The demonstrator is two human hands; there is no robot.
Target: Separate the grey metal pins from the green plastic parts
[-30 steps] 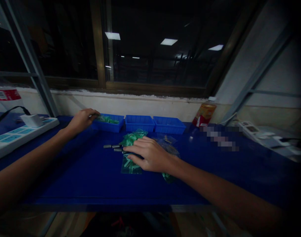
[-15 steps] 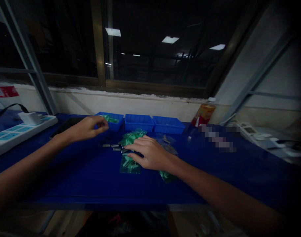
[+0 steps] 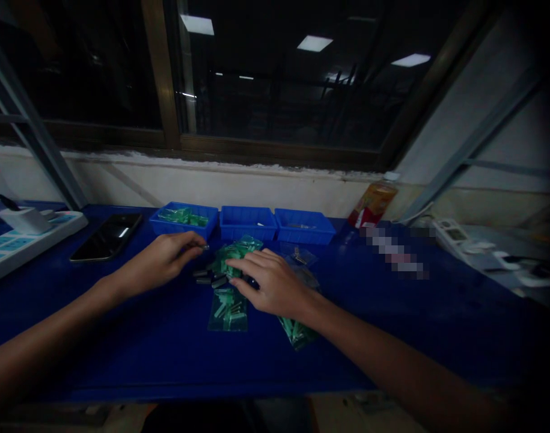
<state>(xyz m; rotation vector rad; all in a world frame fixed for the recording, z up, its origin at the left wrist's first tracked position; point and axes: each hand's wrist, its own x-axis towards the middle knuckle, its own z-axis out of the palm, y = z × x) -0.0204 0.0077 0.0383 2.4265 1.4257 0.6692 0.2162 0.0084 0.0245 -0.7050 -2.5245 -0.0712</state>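
Observation:
My left hand (image 3: 173, 258) is closed in a pinch just in front of the left blue bin, with a small shiny metal piece (image 3: 205, 247) at its fingertips. Below its fingers, several short metal cylinders (image 3: 203, 277) lie on the blue table. My right hand (image 3: 272, 279) rests over a pile of green packets (image 3: 238, 248), fingers stretched out and thumb apart, partly covering the pile. A clear bag with green strips and thin metal pins (image 3: 228, 310) lies in front of it. Another bag of green pieces (image 3: 297, 332) shows under my right wrist.
Three blue bins stand in a row: the left bin (image 3: 178, 227) holds green packets, the middle bin (image 3: 247, 228) and right bin (image 3: 306, 231) small pieces. A phone (image 3: 107, 237) and power strip (image 3: 35, 240) lie left. A drink bottle (image 3: 374, 201) stands at back right.
My left hand has come back from the left bin, toward me and right, to above the metal cylinders, and now pinches a small metal piece. The phone is uncovered. My right hand stays over the packets.

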